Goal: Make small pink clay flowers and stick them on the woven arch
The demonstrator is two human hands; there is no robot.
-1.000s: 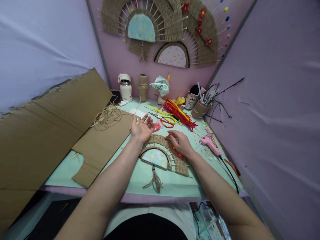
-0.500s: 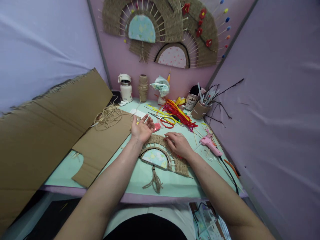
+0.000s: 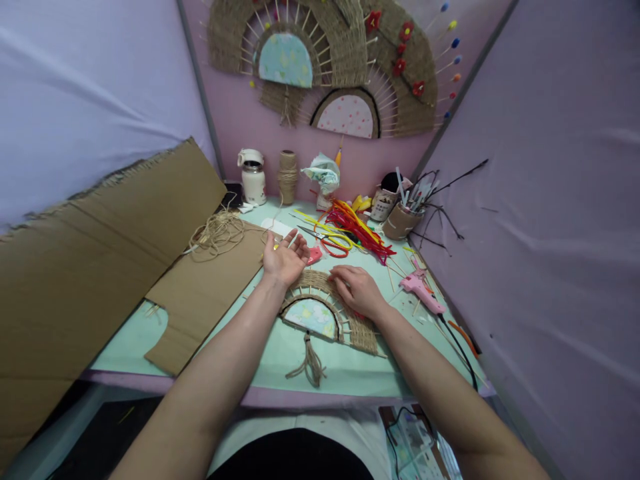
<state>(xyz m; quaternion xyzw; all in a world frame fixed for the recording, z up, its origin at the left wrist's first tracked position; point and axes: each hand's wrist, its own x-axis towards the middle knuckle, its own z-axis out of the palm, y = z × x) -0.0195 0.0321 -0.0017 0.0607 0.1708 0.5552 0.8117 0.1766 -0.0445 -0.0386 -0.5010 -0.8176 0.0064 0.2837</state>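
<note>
My left hand (image 3: pixel 284 261) rests palm up at the far left edge of the woven fan, its fingers loosely spread and slightly curled. My right hand (image 3: pixel 359 291) lies over the fan's upper right part, with bent fingers on the weave and the thumb apart from them. The half-round fan (image 3: pixel 316 279) is of tan twine woven over thin sticks. Its centre is a pale floral half-disc (image 3: pixel 311 316) edged in black, and a twine tassel (image 3: pixel 312 363) hangs toward me. Beneath my right hand, only a bit of red decoration shows.
Orange-yellow scissors (image 3: pixel 333 243) and bright pipe cleaners (image 3: pixel 357 227) lie behind my hands. A pink glue gun (image 3: pixel 423 292) with its cord is at right. Cardboard (image 3: pixel 210 287) and loose twine (image 3: pixel 217 235) are at left. Jars and a twine spool (image 3: pixel 287 179) line the back.
My right hand has shifted slightly left and settled lower over the fan, covering the red flowers that showed before. My left hand has stayed in place.
</note>
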